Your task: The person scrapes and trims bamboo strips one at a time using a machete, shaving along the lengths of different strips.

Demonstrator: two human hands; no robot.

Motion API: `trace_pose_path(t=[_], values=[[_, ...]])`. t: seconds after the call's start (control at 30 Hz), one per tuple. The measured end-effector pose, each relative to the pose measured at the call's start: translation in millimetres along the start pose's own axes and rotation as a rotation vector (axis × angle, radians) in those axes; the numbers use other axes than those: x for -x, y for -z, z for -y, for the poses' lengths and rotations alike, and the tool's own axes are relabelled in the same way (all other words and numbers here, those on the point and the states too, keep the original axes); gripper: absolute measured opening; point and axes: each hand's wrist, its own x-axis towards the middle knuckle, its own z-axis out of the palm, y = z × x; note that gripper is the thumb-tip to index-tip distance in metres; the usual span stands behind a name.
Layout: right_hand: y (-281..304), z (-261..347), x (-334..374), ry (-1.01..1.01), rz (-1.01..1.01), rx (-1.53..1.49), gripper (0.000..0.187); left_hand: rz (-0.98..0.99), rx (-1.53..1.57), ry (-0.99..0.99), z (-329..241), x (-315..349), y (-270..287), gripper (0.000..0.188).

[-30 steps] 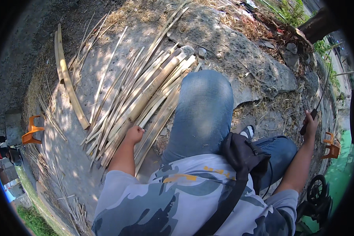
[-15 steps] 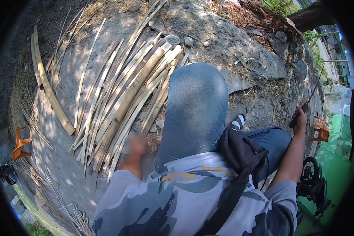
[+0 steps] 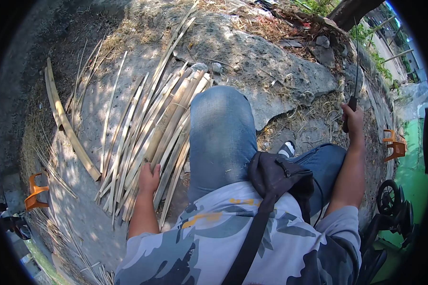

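Several long split bamboo strips (image 3: pixel 131 128) lie in a loose bundle on the ground to the left of my bent knee. My left hand (image 3: pixel 149 179) is low over the near part of the bundle. Its thumb and fingers are apart and touch a thick bamboo strip (image 3: pixel 165 118); no strip is lifted. At the right, my right hand (image 3: pixel 353 121) is closed around the dark handle of a long-bladed knife (image 3: pixel 356 59). The thin blade points up and away from me, clear of the bamboo.
Two curved bamboo pieces (image 3: pixel 71 130) lie farther left. A rough concrete slab (image 3: pixel 276 66) extends ahead, with dry shavings around it. Orange plastic chairs (image 3: pixel 35 192) stand at both sides. A black wheeled object (image 3: pixel 390 199) is at the lower right. A dark bag (image 3: pixel 280 173) hangs across my lap.
My left hand has moved left from beside my knee onto the bamboo strips. The knife has swung to nearly upright in my right hand. The whole view has shifted slightly.
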Motion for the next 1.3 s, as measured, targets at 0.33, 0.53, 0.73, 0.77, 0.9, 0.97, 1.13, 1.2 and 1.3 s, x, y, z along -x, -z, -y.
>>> trace_pose_path(t=[0.33,0.53,0.73,0.77,0.9,0.97,1.13,1.2,1.3], values=[[-38.7,39.4,5.9,0.262,0.274,-0.102,0.025,0.132,-0.23,0.099,-90.4,-20.7,98.9,0.045],[-32.2,13.9,14.1,0.398,0.232,0.07,0.033,-0.025,-0.357,-0.149,-78.4,-40.7,120.5,0.024],[-25.2,11.1,35.8,0.524,0.202,0.116,0.032,-0.088,-0.077,-0.206,-174.9,-60.1,144.8,0.027],[-26.7,12.5,39.3,0.607,0.207,0.115,0.031,-0.032,0.086,-0.218,-198.1,-64.7,146.6,0.028],[-34.0,22.1,53.6,0.749,0.201,0.189,0.03,0.332,0.588,-0.11,-315.1,-54.9,141.2,0.027],[-42.5,33.8,64.6,0.737,0.26,0.25,0.03,0.434,0.634,-0.16,-333.6,-59.9,123.2,0.03],[-62.9,43.4,75.7,0.79,0.371,0.504,0.023,0.513,0.66,-0.241,-353.2,-71.6,88.5,0.032],[-64.0,40.0,70.3,0.769,0.37,0.615,0.019,0.523,0.656,-0.242,-351.9,-74.8,89.9,0.033],[-47.6,34.7,49.1,0.585,0.329,0.53,0.019,0.429,0.565,-0.392,-347.3,-69.8,84.4,0.036]])
